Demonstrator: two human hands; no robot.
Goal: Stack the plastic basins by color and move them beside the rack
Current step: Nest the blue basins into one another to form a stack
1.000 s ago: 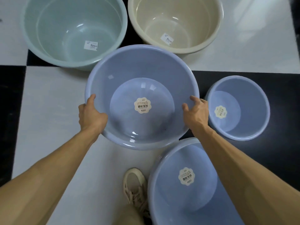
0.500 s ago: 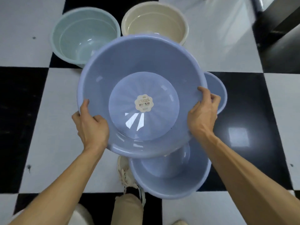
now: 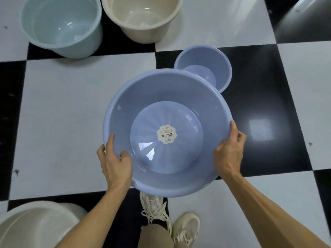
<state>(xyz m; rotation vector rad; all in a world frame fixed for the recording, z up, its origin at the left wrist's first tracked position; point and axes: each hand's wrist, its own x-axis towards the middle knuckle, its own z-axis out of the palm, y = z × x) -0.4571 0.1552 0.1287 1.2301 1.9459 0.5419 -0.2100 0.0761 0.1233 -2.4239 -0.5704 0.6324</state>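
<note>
While you hold the load: keep both hands opposed across the rim, as the lines below set out.
Left hand: clamped on the near-left rim of the large blue basin, thumb inside the wall, fingers under it.
Right hand: clamped on the right rim, thumb over the lip.
Large blue basin: held upright above the checkered floor, near your shoes; whether a second blue basin sits nested beneath it, you cannot tell from this view.
Small blue basin: on the floor just beyond the far-right rim, partly hidden by it; judged the next blue piece to nest.
Other colours: green basin far left, beige basin far centre, white basins near left; leave them out of this stack.
Procedure: keep the rim level, lower squarely, and release only once the basin is seated.
Risk: thin plastic flexes; an uneven grip may tilt or jam the nest.
</note>
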